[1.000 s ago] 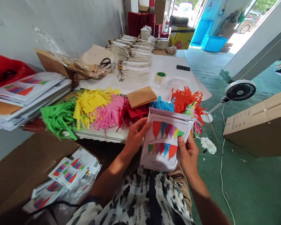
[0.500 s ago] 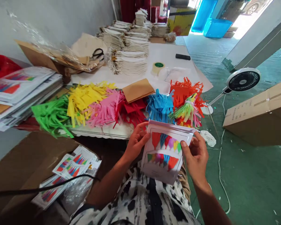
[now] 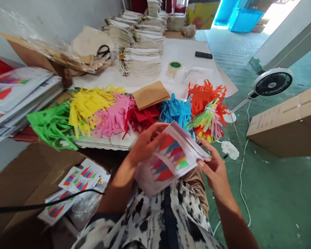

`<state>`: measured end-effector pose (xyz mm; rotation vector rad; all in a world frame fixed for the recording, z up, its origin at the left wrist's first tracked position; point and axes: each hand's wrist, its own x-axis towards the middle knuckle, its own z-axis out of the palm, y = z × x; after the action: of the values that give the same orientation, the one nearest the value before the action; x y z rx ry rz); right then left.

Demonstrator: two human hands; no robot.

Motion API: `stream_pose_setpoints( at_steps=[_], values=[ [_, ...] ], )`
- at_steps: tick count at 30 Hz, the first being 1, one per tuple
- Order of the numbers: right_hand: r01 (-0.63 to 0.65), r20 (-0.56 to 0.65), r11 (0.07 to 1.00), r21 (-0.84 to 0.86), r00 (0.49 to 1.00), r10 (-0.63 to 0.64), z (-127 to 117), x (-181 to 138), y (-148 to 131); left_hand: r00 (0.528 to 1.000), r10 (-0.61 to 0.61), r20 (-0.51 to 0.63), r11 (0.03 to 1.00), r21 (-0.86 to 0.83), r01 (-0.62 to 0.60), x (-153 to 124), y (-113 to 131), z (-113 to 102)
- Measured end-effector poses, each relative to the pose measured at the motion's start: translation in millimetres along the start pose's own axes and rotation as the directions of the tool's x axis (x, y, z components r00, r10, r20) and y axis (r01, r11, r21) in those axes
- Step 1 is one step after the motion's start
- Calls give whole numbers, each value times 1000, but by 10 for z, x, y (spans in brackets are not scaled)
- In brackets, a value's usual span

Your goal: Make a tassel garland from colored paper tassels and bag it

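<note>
Between both hands, above my lap, is a flat white packet printed with rows of coloured tassels or pennants; part of it is smeared by motion. My left hand grips its upper left edge, fingers curled over the top. My right hand pinches the right corner between thumb and fingers. Just beyond, along the table edge, lie fringed bundles: green, yellow, pink, dark red, blue and orange-red. A mixed-colour fringe bundle rests at their right end.
A folded brown paper lies on the bundles. Behind stand cord-edged stacks, a tape roll, scissors and a black bar. Printed packets fill a carton at lower left. A fan and box stand right.
The packet has tilted and swung down to the left, its right corner lower. My left hand has moved left and slightly up with it; my right hand has dropped a little.
</note>
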<state>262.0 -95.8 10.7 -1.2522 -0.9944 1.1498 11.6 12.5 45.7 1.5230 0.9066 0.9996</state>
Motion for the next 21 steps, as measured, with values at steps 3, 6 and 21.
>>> stream_pose_setpoints(
  at_steps=[3, 6, 21],
  values=[
    [-25, 3, 996, 88, 1000, 25, 90, 212, -34, 973, 188, 130, 953, 215, -213, 468, 490, -110],
    [54, -201, 977, 205, 980, -12, 284, 426, 32, 904, 413, 112, 824, 376, -423, 787, 861, -29],
    [187, 149, 46, -981, 889, -433, -735, 1524, -572, 966, 259, 6, 412, 904, -116, 544, -69, 871]
  ],
)
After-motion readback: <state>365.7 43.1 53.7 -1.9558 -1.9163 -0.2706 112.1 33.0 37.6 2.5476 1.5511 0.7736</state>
